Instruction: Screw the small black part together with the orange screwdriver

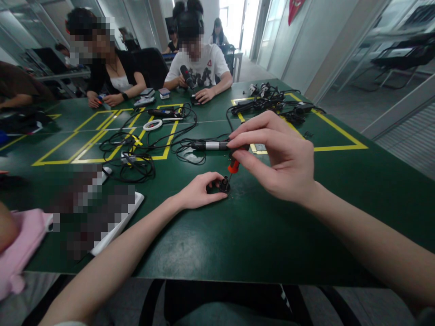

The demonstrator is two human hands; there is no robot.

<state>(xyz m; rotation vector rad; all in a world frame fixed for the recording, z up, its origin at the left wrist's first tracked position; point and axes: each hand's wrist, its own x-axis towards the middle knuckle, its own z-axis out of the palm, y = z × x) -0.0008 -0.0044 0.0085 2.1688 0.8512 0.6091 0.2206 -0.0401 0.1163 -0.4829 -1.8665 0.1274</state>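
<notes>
My right hand [275, 158] pinches the handle of a screwdriver [233, 165], which has a black and orange-red grip. Its thin shaft points down to a small round black part [224, 183] on the green table [190, 240]. Around that part curl the thumb and fingers of my left hand [200, 191], steadying it against the tabletop. Whether the tip sits in a screw is too small to tell. Just beyond lies a black and silver cylindrical tool [210, 145] with a cable, partly behind my right fingers.
Tangled black cables [136, 165] and a white ring [152, 125] lie ahead to the left. More cables and adapters [265, 97] are heaped at the far right. A white-edged device [136, 203] lies by my left forearm. Across the table a person [204, 68] holds a power tool.
</notes>
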